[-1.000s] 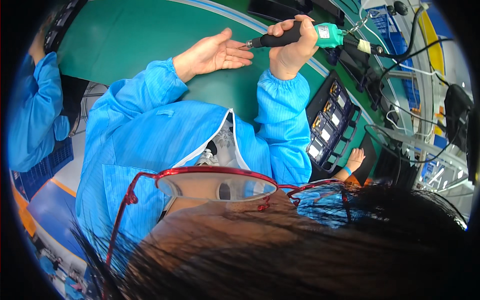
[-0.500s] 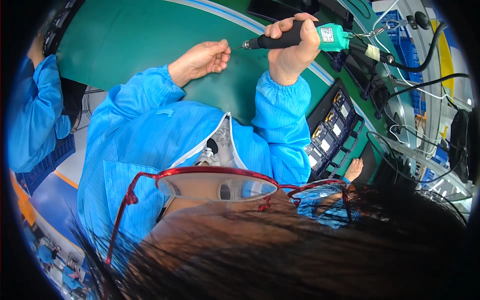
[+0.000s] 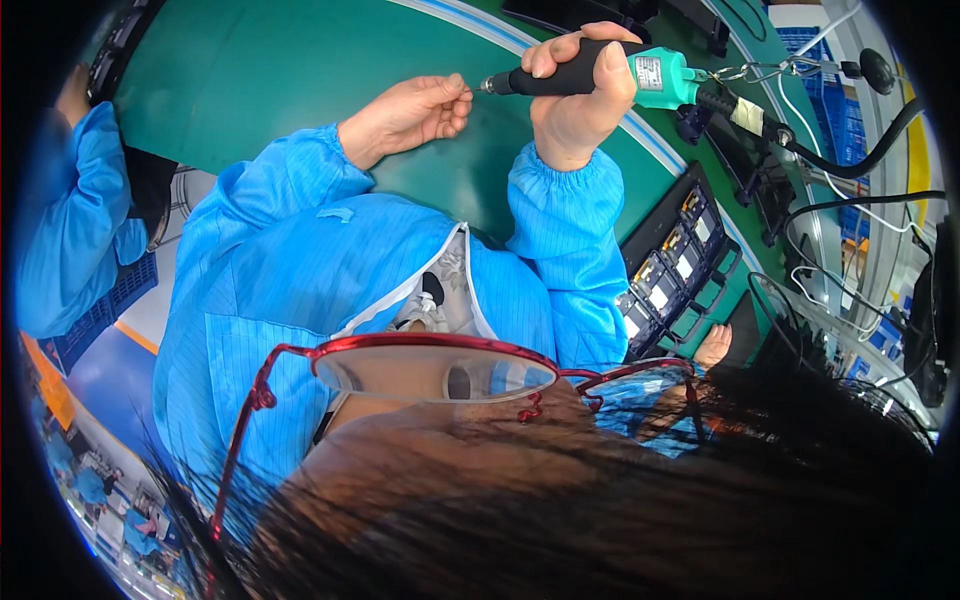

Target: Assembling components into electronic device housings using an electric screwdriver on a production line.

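My right hand (image 3: 585, 110) is wrapped around an electric screwdriver (image 3: 664, 78) with a black grip and a green rear end. The screwdriver lies nearly level above the green work surface, its metal nose pointing left at my left hand (image 3: 415, 112). The thumb and fingers of my left hand are pinched together right at the thin bit. Whether they grip the bit itself or a tiny part on it is too small to tell. A black cable (image 3: 815, 150) and a metal hook hang off the screwdriver's rear end.
The green work surface (image 3: 250, 80) has a pale rail behind it. A black tray (image 3: 680, 255) of dark frames with white labels lies right of my right forearm. A co-worker's sleeve (image 3: 75, 220) shows at left, another person's hand (image 3: 713, 346) at right. Blue crates (image 3: 820, 90) stand at back right.
My left hand has shifted slightly right, and its fingertips are closer to the screwdriver's nose. Less of the bit shows between them. My right hand keeps its grip and has moved slightly left.
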Demonstrator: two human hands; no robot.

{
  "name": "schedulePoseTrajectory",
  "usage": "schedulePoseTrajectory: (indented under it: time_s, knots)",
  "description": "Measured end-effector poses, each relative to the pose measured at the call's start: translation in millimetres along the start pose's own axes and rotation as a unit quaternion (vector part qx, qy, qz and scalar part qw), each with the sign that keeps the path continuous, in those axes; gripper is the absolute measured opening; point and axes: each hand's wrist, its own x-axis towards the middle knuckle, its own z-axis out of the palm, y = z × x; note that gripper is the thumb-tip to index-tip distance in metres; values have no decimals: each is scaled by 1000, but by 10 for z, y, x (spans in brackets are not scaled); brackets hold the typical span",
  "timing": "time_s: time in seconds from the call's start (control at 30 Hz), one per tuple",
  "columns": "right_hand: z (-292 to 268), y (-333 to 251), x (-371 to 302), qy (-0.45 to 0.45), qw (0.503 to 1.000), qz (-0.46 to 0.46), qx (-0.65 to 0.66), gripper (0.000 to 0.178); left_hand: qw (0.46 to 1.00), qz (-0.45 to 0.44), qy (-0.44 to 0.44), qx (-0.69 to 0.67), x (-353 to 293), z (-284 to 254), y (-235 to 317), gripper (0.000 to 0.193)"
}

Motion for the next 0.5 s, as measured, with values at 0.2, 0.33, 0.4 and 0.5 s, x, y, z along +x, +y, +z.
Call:
schedulePoseTrajectory:
  time_s: [0.2,0.33,0.4,0.5]
  knots:
    - [190,10,65,2,1000,-4,6,28,1000,-7,2,-7,-86,-34,151,28]
    - [206,4,69,1,1000,1,13,29,1000,-15,13,-6,-116,12,181,29]
    - [216,0,74,3,1000,5,8,29,1000,-12,22,-6,-128,51,192,28]
    - [221,-5,63,6,1000,17,15,29,999,-5,36,-2,-132,83,195,28]
